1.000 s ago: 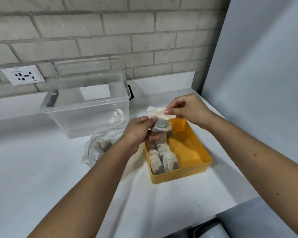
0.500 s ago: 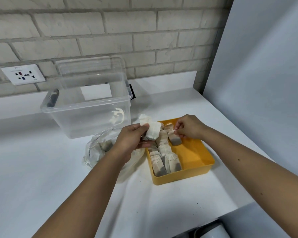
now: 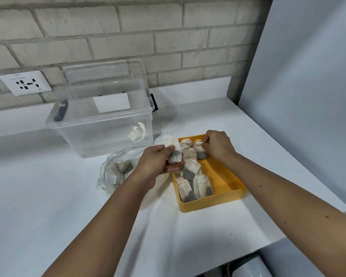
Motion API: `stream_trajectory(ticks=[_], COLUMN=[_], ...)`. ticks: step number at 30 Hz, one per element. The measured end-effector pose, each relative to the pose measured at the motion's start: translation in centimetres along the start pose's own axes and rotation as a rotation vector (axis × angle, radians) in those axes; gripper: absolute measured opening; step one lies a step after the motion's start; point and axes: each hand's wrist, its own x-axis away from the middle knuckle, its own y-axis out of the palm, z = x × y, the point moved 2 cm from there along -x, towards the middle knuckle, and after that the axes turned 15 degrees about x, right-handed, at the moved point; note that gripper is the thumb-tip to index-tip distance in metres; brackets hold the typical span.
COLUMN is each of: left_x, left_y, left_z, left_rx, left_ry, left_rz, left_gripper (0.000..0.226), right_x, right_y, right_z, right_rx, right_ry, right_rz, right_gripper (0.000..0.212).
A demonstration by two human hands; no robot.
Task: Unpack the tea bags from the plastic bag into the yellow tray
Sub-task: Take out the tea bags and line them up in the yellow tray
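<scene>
White surface [image 3: 68, 196] runs along a pale brick wall [image 3: 128, 27], with an open clear bin [image 3: 100, 124] at the back and a socket [image 3: 25, 82] on the wall to its left. In front of the bin lies the bag [image 3: 116, 172], crumpled and slack, with several tea bags showing through its film, so the unpacking looks well along but not done. The tray [image 3: 224, 176] sits just beside the bag's right edge, likely so that each transfer is short. Its tea bags [image 3: 190, 169] lean on one another in a row along the left wall, while the right half is bare yellow, which suggests they are being packed in order rather than dropped loose. The right hand [image 3: 218, 144] reaches to the tray's far end, its fingers curled and pinching the top of the far tea bag [image 3: 201, 151], dark end down, apparently seating it beside the row. The left hand [image 3: 156, 162] hovers at the tray's left rim, between bag and tray, thumb and fingers gripping the next tea bag [image 3: 174, 152] upright with its pale top up. It seems to be held ready to go in once the right hand is free. Whether one or two are held there I cannot tell.
</scene>
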Motion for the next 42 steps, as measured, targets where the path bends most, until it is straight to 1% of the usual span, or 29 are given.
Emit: stream_trajectory(ticks=[4,8,9,11,13,16,19,22,25,27,29,31,35,38,42], left_x=[0.1,0.3,0.3,0.4,0.6,0.8,1.1,1.3,1.3,1.2,1.2,1.1,0.7,0.5,0.3], left_y=[0.0,-0.4,-0.5,-0.7,-0.7,-0.7,-0.8,-0.8,-1.0,-1.2,-1.2,-1.2,-1.0,-0.8,-0.7], left_z=[0.1,0.4,0.4,0.4,0.3,0.1,0.2,0.5,0.7,0.8,0.8,0.8,0.6,0.4,0.4], left_rx=[-0.009,-0.01,-0.015,-0.026,-0.035,-0.036,-0.036,-0.026,-0.022,-0.016,-0.01,-0.008,-0.029,-0.05,-0.055], left_ry=[0.014,0.025,0.027,0.029,0.033,0.031,0.033,0.041,0.048,0.05,0.051,0.05,0.044,0.045,0.042], left_rz=[0.007,0.013,0.015,0.022,0.026,0.031,0.033,0.037,0.04,0.038,0.036,0.036,0.019,0.013,0.013], left_gripper=[0.017,0.019,0.02,0.021,0.021,0.021,0.021,0.018,0.018,0.018,0.018,0.017,0.019,0.022,0.021], right_x=[0.2,1.7,2.2,3.5,4.5,5.2,5.6,5.7,5.5,4.8,3.6,2.7,1.7,1.0,0.1], right_y=[-0.5,-2.3,-2.6,-3.0,-2.8,-2.3,-2.2,-2.8,-4.8,-6.7,-8.3,-8.5,-5.7,-3.8,-2.6], right_z=[-0.1,-0.2,-0.3,-0.5,-1.0,-1.4,-1.8,-1.9,-1.7,-0.9,0.2,1.0,0.9,0.5,0.1], right_rx=[0.005,-0.042,-0.072,-0.118,-0.118,-0.063,-0.047,-0.129,-0.263,-0.285,-0.221,-0.137,0.122,0.225,0.298], right_ry=[0.0,-0.014,-0.022,-0.062,-0.095,-0.113,-0.134,-0.163,-0.199,-0.194,-0.177,-0.183,-0.261,-0.291,-0.286], right_rz=[-0.025,0.06,0.035,-0.1,-0.215,-0.249,-0.208,-0.176,-0.278,-0.294,-0.253,-0.253,-0.336,-0.358,-0.231], right_gripper=[0.018,0.019,0.019,0.029,0.032,0.028,0.02,0.016,0.015,0.012,0.012,0.013,0.011,0.012,0.012])
